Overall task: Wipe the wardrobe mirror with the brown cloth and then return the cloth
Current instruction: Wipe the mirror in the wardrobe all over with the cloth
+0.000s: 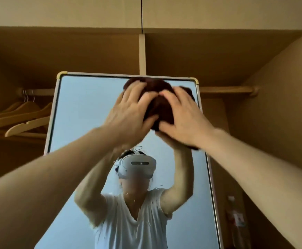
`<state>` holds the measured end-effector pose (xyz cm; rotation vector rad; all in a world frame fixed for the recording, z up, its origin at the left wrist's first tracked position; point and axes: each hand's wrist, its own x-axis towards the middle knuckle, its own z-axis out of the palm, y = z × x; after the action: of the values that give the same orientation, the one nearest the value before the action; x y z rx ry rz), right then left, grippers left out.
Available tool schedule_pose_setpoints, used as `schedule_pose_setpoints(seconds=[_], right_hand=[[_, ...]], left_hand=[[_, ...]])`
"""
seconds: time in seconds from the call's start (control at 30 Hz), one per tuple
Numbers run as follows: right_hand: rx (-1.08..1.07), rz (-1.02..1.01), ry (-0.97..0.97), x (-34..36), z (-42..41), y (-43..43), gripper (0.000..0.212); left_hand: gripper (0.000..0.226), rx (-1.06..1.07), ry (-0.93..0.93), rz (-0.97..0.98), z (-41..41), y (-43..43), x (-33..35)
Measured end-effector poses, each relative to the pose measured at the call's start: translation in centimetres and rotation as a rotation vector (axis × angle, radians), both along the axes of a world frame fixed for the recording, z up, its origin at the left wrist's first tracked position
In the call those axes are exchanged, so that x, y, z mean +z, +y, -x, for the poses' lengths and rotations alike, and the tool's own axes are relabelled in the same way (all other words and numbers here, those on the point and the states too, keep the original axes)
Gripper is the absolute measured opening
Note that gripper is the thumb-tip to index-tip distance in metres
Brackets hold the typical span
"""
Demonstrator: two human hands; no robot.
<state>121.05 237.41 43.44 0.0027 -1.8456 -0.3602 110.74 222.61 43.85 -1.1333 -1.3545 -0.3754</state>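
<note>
The brown cloth (162, 106) is bunched against the upper part of the tall framed wardrobe mirror (85, 112), just below its top edge. My left hand (128, 112) lies on the cloth's left side with fingers spread over it and the thumb under its lower edge. My right hand (180, 121) covers the cloth's right side, fingers spread, pressing it to the glass. Most of the cloth is hidden under both hands. The mirror reflects a person with raised arms.
The mirror stands inside an open wooden wardrobe. Wooden hangers (19, 117) hang from a rail at the left. A bare wooden rail (225, 89) runs at the right. A vertical divider (142, 54) rises behind the mirror's top.
</note>
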Motion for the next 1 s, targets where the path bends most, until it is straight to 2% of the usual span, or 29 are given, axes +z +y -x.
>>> schedule_pose_setpoints(seconds=[0.13,0.4,0.47,0.57,0.7,0.83,1.0], right_hand=[[0.064,0.068,0.042,1.8,1.2,-1.3,0.071],[0.129,-0.058,0.073,-8.6,3.7,-3.5,0.073],[0.094,-0.092,0.034,-7.5,3.7,-3.8,0.074],[0.06,-0.125,-0.022,-1.9,3.8,-4.9,0.075],[0.078,-0.154,-0.006,3.3,4.9,-6.9,0.065],[0.161,-0.22,0.106,-0.7,5.6,-6.1,0.062],[0.174,-0.262,0.12,-4.8,6.1,-5.3,0.064]], left_hand=[[0.056,0.004,-0.02,-0.023,-0.1,-0.7,2.3],[0.056,-0.055,-0.044,0.027,2.9,-4.6,-8.8],[0.057,-0.05,-0.06,0.039,3.4,-5.1,-8.2],[0.057,-0.066,-0.104,-0.034,3.8,-5.6,-4.0],[0.052,-0.089,-0.203,-0.115,4.1,-6.2,0.8],[0.052,-0.118,-0.172,-0.12,4.4,-6.4,-3.2],[0.052,-0.161,-0.133,-0.101,4.8,-6.5,-8.1]])
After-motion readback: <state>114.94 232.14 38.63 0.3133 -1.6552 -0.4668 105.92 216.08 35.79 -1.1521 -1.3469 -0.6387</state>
